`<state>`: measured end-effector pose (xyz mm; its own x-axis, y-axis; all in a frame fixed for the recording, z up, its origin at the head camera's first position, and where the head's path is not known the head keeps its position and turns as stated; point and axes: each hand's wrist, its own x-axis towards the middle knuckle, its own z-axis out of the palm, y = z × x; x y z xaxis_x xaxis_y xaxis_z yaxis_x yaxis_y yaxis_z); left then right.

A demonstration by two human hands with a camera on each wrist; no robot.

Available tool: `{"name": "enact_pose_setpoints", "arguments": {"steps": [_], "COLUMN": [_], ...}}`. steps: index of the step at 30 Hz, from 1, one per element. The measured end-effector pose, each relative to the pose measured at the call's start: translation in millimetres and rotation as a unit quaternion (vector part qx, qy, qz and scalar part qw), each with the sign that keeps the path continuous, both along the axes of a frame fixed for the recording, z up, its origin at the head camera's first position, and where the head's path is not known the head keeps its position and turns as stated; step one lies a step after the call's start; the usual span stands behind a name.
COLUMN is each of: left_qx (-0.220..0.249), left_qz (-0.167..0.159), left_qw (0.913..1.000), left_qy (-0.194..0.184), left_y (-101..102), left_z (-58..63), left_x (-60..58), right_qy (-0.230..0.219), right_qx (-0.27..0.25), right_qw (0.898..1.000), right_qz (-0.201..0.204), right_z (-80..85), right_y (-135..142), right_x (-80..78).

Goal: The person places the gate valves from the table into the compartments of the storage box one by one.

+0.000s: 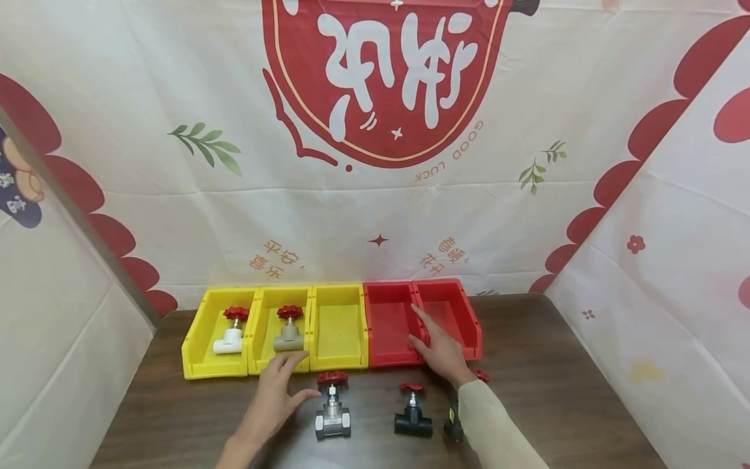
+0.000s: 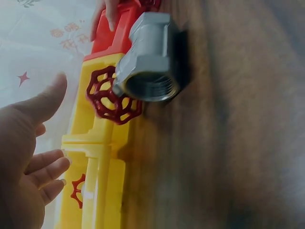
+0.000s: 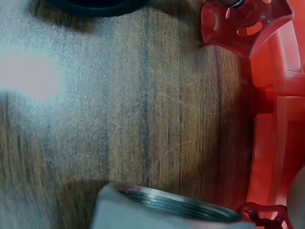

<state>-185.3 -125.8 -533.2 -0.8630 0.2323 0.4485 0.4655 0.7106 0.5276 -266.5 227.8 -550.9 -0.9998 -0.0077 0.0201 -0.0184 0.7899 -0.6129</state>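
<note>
My left hand [image 1: 271,397] is held above the table with fingers spread and nothing between them. Just to its right stands a silver metal valve [image 1: 333,417] with a red handwheel [image 2: 112,95]. Over the two red bins [image 1: 394,357] my right hand [image 1: 441,350] reaches with extended fingers and an empty grasp; whether it touches the bin wall, I cannot tell. A black valve [image 1: 413,422] with a red handwheel stands in front of the red bins. Partly hidden behind my right sleeve is another dark valve [image 1: 453,426].
A white valve [image 1: 230,339] lies in the leftmost yellow bin [image 1: 196,348], and a grey-beige valve [image 1: 288,337] in the middle yellow bin. The third yellow bin [image 1: 340,361] adjoins the red ones. Behind the brown table [image 1: 556,378] hangs a printed cloth [image 1: 375,215].
</note>
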Motion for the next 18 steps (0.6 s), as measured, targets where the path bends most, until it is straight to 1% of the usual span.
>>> {"name": "enact_pose_setpoints", "arguments": {"steps": [5, 8, 12, 13, 15, 18], "left_qx": [-0.003, 0.0, 0.02, 0.022, 0.032, 0.038], "left_qz": [0.012, 0.008, -0.01, -0.009, -0.013, -0.015], "left_qw": [0.9988, 0.9979, 0.9963, 0.9958, 0.9954, 0.9968], "left_qy": [-0.048, -0.065, -0.083, -0.088, -0.089, -0.068], "left_y": [5, 9, 16, 17, 20, 23], "left_z": [-5.1, -8.6, -12.6, -13.2, -15.0, -18.5], "left_x": [14.3, 21.5, 28.7, 30.3, 32.8, 35.6], "right_qy": [0.003, 0.006, 0.009, 0.009, 0.01, 0.01], "right_qx": [-0.001, 0.001, 0.004, 0.005, 0.006, 0.006], "right_qw": [1.0, 1.0, 1.0, 1.0, 1.0, 1.0], "right_qz": [0.004, 0.006, 0.005, 0.005, 0.006, 0.006], "right_z": [-1.1, -1.4, -1.3, -1.3, -1.4, -1.3], "right_y": [1, 1, 2, 2, 2, 1], "right_x": [0.1, 0.8, 1.2, 1.2, 1.1, 1.0]}}
